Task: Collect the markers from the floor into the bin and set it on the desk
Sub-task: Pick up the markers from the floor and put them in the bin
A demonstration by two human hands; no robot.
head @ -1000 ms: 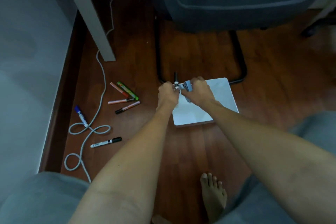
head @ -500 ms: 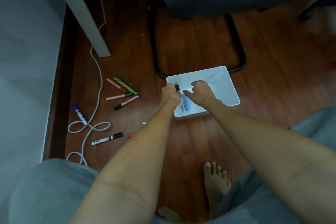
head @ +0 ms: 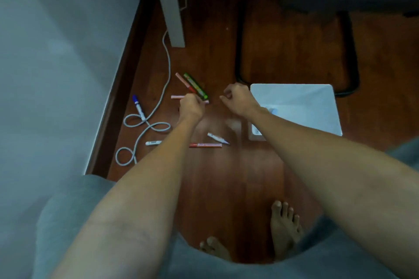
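A white bin (head: 301, 99) sits on the wooden floor at the right, with part of a marker (head: 271, 111) showing inside beside my right forearm. My right hand (head: 239, 98) hovers just left of the bin, fingers loosely curled and holding nothing. My left hand (head: 191, 106) is down on a pink marker (head: 177, 97), its fingers hidden from me. A green marker (head: 196, 86) and a salmon marker (head: 184, 81) lie just beyond it. Nearer me lie a red marker (head: 205, 145) and a white marker (head: 217, 138). A blue-capped marker (head: 138, 106) and another white marker (head: 153, 142) lie at the left.
A grey cable (head: 147, 127) loops across the floor among the left markers. A desk leg (head: 172, 7) stands at the back, the wall (head: 56, 52) at the left. A chair's black base (head: 240, 52) curves behind the bin. My bare feet (head: 284, 222) are near the bottom.
Both hands have left the bin, where they held markers, and moved left to the cluster on the floor. My view has shifted left.
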